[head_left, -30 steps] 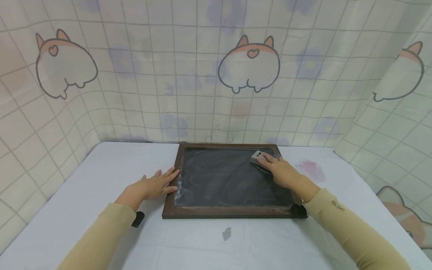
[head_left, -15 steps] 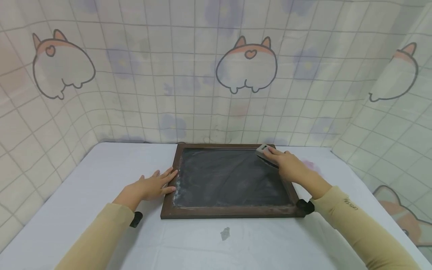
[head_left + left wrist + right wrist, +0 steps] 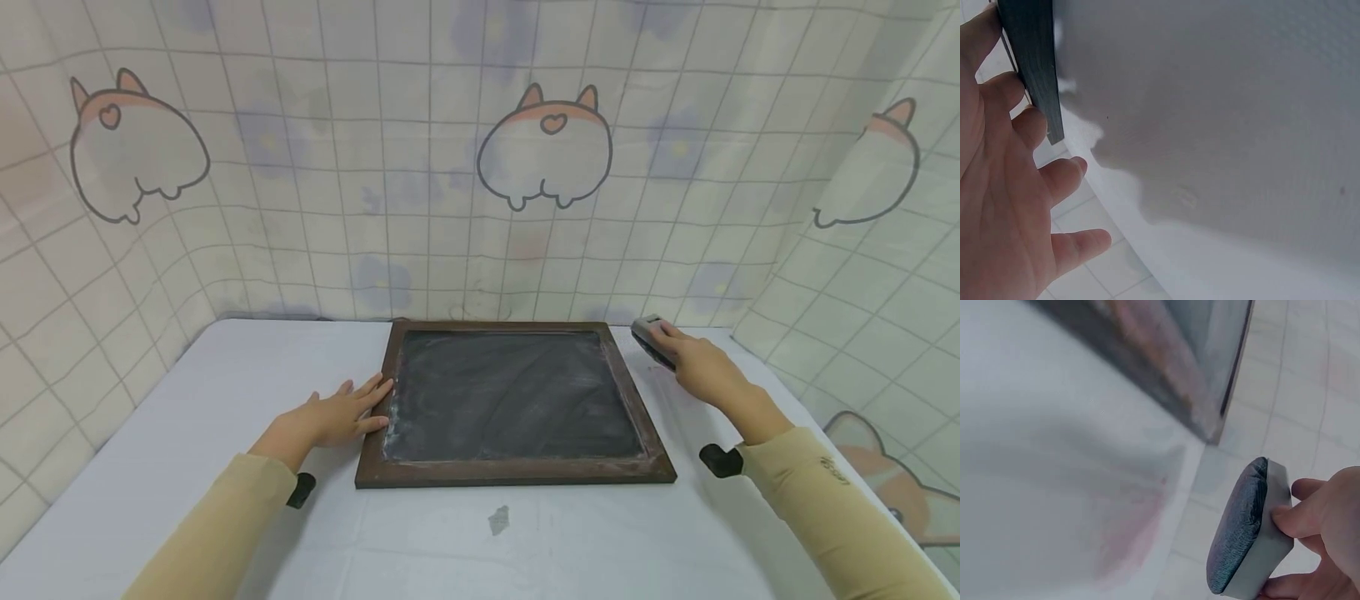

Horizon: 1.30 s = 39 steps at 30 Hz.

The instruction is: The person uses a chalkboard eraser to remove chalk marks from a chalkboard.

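Observation:
A blackboard (image 3: 510, 396) in a brown wooden frame lies on the white table, its dark surface faintly smeared with chalk. My left hand (image 3: 326, 419) rests with spread fingers on the frame's left side; in the left wrist view the fingers (image 3: 1029, 128) touch the frame's edge (image 3: 1035, 69). To the right of the board, my right hand (image 3: 708, 371) grips a blackboard eraser (image 3: 651, 337) by its grey back. The right wrist view shows the eraser (image 3: 1247, 537) tilted, its dark felt pad facing the table and held apart from it.
A pink smudge (image 3: 1132, 540) marks the white table (image 3: 262, 367) right of the board. A grey-green patch (image 3: 498, 521) lies in front of the board. Behind and at both sides hangs a checked curtain (image 3: 337, 208) with cartoon animals.
My right hand has carried the eraser from the board's upper right corner off to the right, beyond the frame. The left hand has stayed on the left side of the frame.

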Each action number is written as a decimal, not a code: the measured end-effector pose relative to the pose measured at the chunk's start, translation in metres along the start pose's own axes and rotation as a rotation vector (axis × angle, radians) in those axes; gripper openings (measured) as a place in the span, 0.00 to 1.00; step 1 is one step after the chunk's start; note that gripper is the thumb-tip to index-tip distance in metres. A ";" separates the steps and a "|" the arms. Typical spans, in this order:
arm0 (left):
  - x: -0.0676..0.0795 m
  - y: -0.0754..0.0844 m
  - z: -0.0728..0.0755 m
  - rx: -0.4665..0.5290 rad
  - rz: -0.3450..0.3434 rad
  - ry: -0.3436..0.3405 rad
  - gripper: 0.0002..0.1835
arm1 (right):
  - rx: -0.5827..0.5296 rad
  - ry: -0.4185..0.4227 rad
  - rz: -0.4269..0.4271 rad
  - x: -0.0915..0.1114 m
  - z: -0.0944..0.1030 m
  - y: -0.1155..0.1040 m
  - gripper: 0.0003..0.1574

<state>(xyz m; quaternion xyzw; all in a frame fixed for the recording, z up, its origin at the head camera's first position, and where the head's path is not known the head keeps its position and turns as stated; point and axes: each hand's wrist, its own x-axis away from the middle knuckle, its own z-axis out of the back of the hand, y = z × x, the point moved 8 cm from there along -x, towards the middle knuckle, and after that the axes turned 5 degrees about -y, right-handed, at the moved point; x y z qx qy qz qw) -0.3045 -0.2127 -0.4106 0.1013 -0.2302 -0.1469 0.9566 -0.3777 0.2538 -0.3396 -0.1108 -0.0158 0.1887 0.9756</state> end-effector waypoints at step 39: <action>-0.009 0.000 0.025 -0.082 0.029 0.182 0.40 | 0.016 0.001 -0.112 -0.012 -0.012 0.030 0.41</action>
